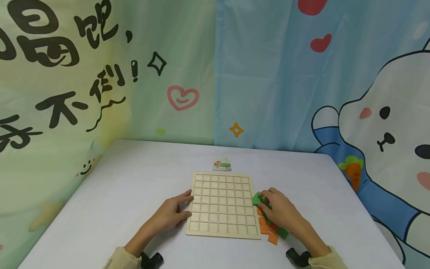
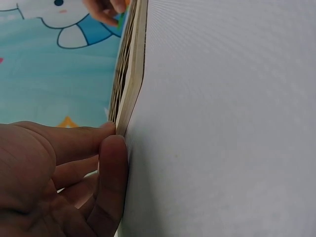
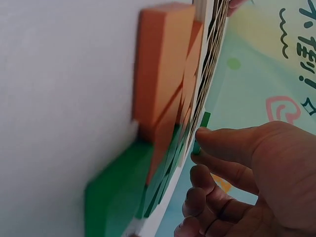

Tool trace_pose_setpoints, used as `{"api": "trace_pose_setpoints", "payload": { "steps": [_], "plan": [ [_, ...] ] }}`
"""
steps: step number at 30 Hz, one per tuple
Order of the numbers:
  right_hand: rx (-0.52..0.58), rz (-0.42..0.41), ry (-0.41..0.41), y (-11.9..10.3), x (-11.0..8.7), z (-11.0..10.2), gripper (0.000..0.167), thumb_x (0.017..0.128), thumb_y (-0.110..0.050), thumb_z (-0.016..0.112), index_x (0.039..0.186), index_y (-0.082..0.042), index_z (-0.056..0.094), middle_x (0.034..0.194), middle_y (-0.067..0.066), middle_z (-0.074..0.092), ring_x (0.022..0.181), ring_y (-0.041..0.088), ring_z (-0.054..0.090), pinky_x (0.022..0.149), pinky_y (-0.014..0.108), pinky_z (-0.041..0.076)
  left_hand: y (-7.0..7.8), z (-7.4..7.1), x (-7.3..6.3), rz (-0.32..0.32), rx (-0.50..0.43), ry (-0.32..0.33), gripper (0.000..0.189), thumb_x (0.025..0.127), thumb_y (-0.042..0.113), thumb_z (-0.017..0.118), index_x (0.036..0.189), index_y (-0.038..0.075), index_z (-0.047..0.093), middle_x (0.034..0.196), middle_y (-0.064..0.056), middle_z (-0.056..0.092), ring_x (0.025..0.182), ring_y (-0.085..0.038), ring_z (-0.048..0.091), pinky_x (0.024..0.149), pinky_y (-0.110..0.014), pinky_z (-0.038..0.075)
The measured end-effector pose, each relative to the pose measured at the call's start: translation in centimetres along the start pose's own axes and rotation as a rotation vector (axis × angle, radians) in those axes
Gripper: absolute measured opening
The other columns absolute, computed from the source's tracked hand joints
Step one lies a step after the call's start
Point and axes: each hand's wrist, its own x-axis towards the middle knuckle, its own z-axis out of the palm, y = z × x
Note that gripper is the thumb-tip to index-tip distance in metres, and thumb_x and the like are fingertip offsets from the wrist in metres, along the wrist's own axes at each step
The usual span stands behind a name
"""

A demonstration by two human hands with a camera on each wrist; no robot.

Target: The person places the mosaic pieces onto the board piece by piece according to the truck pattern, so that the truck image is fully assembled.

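Observation:
A pale wooden board point(image 1: 223, 205) with a grid of square recesses lies flat on the table. My left hand point(image 1: 171, 213) rests on its left edge, the thumb and fingertips touching the rim. At the board's right side, my right hand point(image 1: 280, 209) pinches a thin green tile point(image 3: 205, 120) between thumb and index finger, raised above the pile. Under and beside that hand lie several loose orange tiles point(image 1: 273, 238) and green tiles point(image 1: 283, 233). The right hand hides part of the pile.
A small picture card point(image 1: 222, 164) with a gridded coloured design lies just beyond the board's far edge. The white tabletop point(image 1: 141, 179) extends on both sides. Behind it hangs a printed cloth backdrop point(image 1: 265, 86).

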Motion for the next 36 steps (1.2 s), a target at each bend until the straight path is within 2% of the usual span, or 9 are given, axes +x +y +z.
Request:
{"api": "trace_pose_setpoints", "payload": {
  "steps": [12, 36],
  "plan": [
    [0.010, -0.054, 0.011, -0.8, 0.4, 0.5, 0.026, 0.097, -0.017, 0.077, 0.121, -0.008, 0.074, 0.094, 0.000, 0.060, 0.079, 0.012, 0.048, 0.067, 0.024, 0.043, -0.1, -0.1, 0.0, 0.036, -0.002, -0.012, 0.058, 0.096, 0.005, 0.073, 0.150, -0.005, 0.055, 0.169, -0.019, 0.040, 0.050, -0.014, 0.055, 0.049, -0.025, 0.046],
    [-0.004, -0.049, -0.028, -1.3, 0.8, 0.8, 0.024, 0.097, -0.018, 0.077, 0.120, -0.011, 0.073, 0.092, 0.000, 0.059, 0.077, 0.012, 0.049, 0.066, 0.024, 0.043, -0.1, -0.1, 0.0, 0.030, 0.000, -0.008, 0.058, 0.096, 0.006, 0.073, 0.150, -0.005, 0.055, 0.170, -0.018, 0.040, 0.048, -0.013, 0.054, 0.048, -0.025, 0.044]
  ]
}}
